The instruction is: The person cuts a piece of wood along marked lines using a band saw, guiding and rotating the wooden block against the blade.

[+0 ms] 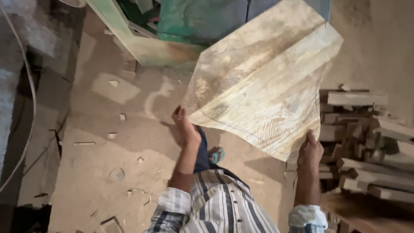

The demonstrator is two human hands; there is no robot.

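Two flat, pale wooden boards (263, 82) with rough grain and a drawn curved pencil line are held together in front of me, tilted up and away. My left hand (186, 127) grips their near left corner from below. My right hand (309, 151) grips the near right corner, thumb on top. The upper board overlaps the lower one. My striped shirt and rolled sleeves show at the bottom of the view.
A stack of short wooden blocks (366, 142) lies at the right. A green machine frame (181, 30) stands ahead. Sawdust covers the floor (108, 159), with small wood chips scattered. A cable (30, 86) runs down the left side.
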